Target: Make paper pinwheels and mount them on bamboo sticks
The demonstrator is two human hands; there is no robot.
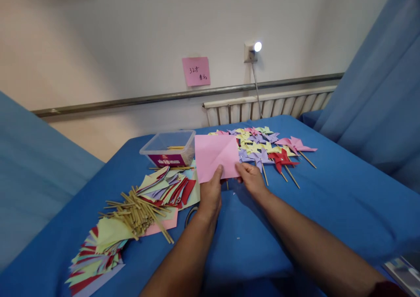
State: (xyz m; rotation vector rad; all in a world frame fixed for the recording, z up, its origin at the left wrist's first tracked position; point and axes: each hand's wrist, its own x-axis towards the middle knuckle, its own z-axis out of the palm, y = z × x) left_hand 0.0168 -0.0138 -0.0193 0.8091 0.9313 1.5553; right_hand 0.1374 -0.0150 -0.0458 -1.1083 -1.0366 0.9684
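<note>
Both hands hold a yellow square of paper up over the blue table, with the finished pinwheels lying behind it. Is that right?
Not quite: the head view shows the paper is pink, not yellow. Both hands, left and right, do hold it over the blue table, pinwheels behind.

The pink sheet [217, 157] is thin matt paper with a diagonal crease. The surface [328, 200] is covered with smooth blue cloth. The box [169, 148] is clear, slightly glossy plastic. The sticks [141, 209] look like pale, dry wood. The pinwheels [262, 146] are matt coloured paper.
</note>
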